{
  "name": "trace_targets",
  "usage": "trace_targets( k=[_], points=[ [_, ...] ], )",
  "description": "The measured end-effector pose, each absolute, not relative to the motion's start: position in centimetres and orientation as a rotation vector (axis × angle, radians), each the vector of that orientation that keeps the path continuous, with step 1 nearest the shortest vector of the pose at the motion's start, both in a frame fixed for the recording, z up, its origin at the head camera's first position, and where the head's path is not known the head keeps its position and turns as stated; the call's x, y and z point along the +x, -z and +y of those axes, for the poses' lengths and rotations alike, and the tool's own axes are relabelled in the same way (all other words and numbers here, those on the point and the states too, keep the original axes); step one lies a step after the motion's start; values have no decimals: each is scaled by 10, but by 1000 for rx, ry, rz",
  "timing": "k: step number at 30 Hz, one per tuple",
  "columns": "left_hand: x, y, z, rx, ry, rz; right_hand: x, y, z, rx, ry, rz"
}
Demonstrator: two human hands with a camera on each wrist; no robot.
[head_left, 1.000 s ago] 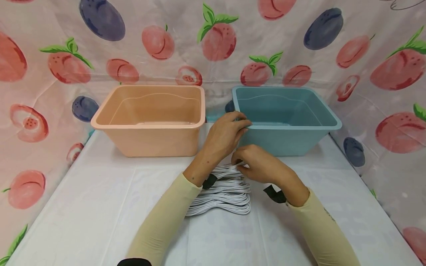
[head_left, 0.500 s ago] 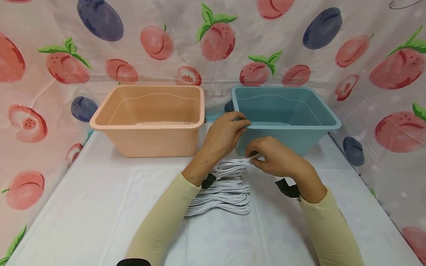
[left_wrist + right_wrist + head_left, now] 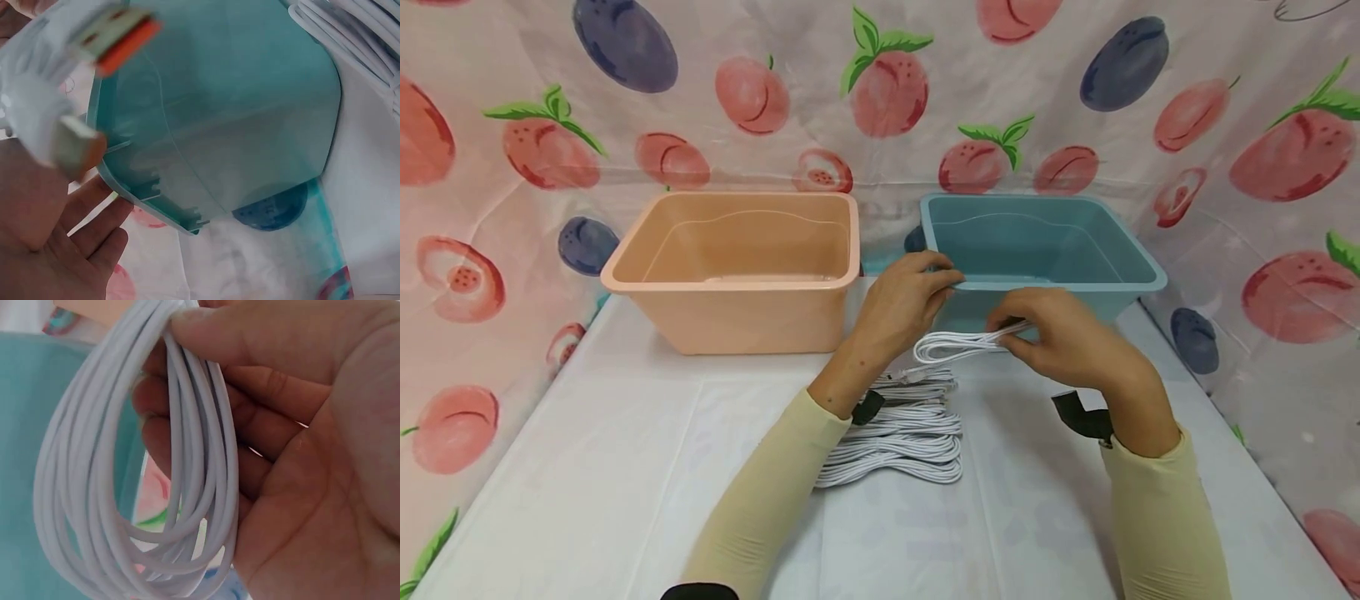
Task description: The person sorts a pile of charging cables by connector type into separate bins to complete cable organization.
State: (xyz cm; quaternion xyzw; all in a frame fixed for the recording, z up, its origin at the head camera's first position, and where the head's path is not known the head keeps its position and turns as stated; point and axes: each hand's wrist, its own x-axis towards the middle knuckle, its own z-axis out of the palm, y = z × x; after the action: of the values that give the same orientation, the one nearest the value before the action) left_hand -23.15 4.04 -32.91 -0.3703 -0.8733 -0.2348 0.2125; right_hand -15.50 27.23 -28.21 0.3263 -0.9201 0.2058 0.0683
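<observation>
My right hand [image 3: 1060, 337] pinches a looped white USB cable [image 3: 958, 345] in front of the teal bin [image 3: 1052, 287]. In the right wrist view, the bundle's several loops [image 3: 94, 462] hang between thumb and curled fingers [image 3: 156, 397]. Two USB plugs [image 3: 119, 39] with orange insides dangle at the other end, blurred in the left wrist view. With its fingertips, my left hand [image 3: 895, 304] grips the teal bin's near left corner at the rim. Below the left wrist lies a stack of white cable bundles [image 3: 898, 446], partly covered by the left forearm.
A peach-coloured bin [image 3: 730, 321] stands left of the teal one, with a narrow gap between them. White cloth [image 3: 760, 433] covers the table. A fruit-print sheet [image 3: 820, 100] rises behind the bins and along both sides.
My right hand has drawn one cable bundle off the stack, moving it up and rightwards toward the teal bin's front. My left hand has stayed at the bin's rim.
</observation>
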Motion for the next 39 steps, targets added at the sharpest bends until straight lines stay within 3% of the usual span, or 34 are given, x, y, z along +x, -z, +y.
trace_targets(
  k=[14,22,39],
  points=[
    [-232,329,41,-1037,675,-2421,-150,265,306,1003,-679,-2493],
    [-232,329,40,-1040,637,-2434,-155,265,320,851,-687,-2360],
    [-234,329,41,-1030,677,-2427,-203,298,320,505,-678,-2042]
  ],
)
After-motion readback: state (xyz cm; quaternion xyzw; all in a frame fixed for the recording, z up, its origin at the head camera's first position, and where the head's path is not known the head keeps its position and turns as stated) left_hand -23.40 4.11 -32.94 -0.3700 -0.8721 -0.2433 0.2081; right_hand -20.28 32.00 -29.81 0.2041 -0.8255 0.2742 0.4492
